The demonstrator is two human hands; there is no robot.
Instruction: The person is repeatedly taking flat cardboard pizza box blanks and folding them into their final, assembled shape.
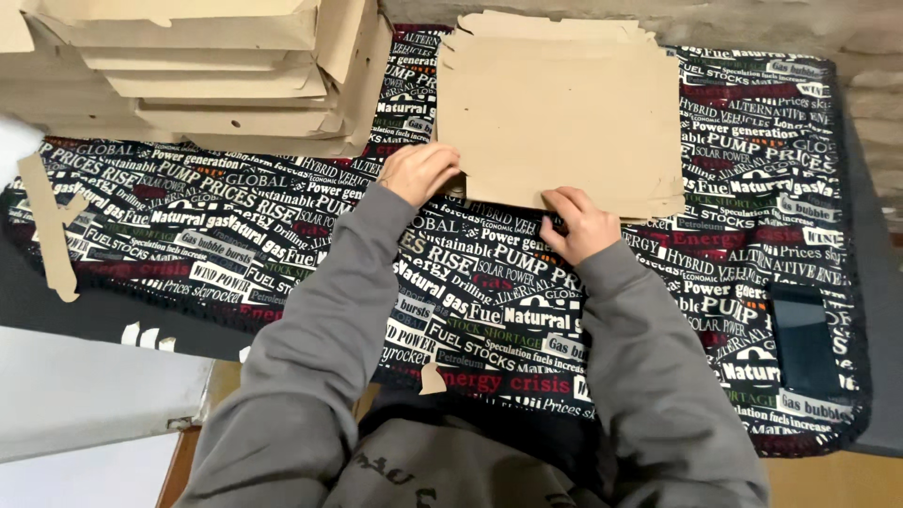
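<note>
A flat stack of brown cardboard blanks (560, 113) lies on the table under a dark printed cloth (282, 226). My left hand (419, 171) grips the near left edge of the top blank, fingers curled over it. At the near edge further right, my right hand (580, 224) pinches the same blank between thumb and fingers. Both arms wear grey sleeves.
Folded cardboard boxes (216, 71) are piled at the far left. A cardboard offcut strip (52, 230) lies at the left edge and a small scrap (432, 379) near my body. A dark phone (804, 341) rests at the right. A white surface (85, 390) sits lower left.
</note>
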